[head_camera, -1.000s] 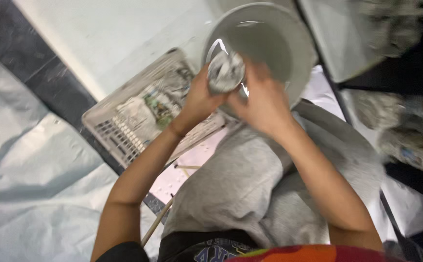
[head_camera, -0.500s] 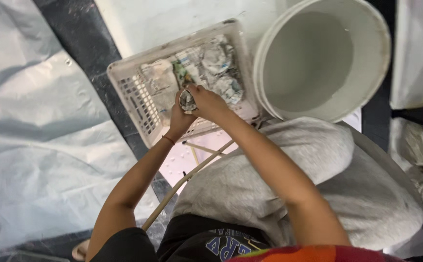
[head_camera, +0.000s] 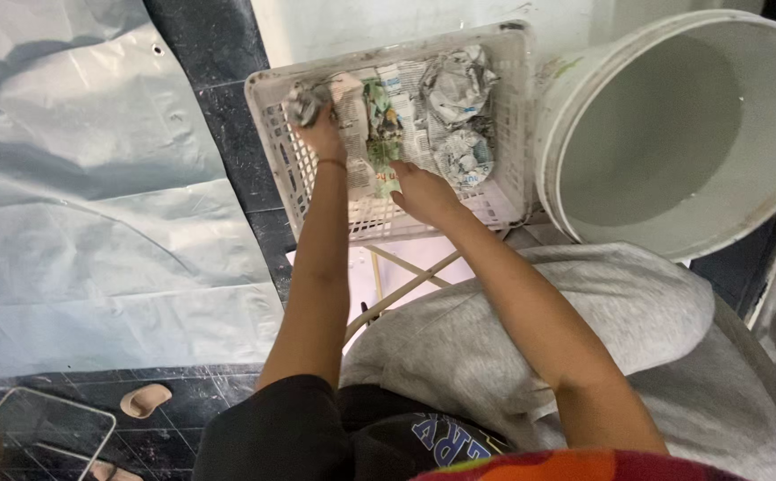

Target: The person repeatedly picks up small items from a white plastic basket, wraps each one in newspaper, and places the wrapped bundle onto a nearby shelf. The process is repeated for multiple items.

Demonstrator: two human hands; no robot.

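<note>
— What is held, and where?

— A wet, crumpled wad of newspaper (head_camera: pixel 303 102) is gripped by the fingers of the left hand (head_camera: pixel 321 134) at the far left corner of a white slotted plastic basket (head_camera: pixel 317 191). The right hand (head_camera: pixel 424 191) is laid flat, fingers spread wide, on the sheet of newspaper (head_camera: pixel 379 125) lining the basket, nearer than the wad.

— And around that?

— Two more grey, sodden wads (head_camera: pixel 459 85) are seen at the far right of the basket. A large white bucket (head_camera: pixel 673 134), tilted toward the camera, is set just right of the basket, touching it.

— The surface and the room?

— A dark tiled floor (head_camera: pixel 201 98) is seen, covered on the left by pale plastic sheeting (head_camera: pixel 76 196). Grey trousers (head_camera: pixel 584 312) fill the near right.
</note>
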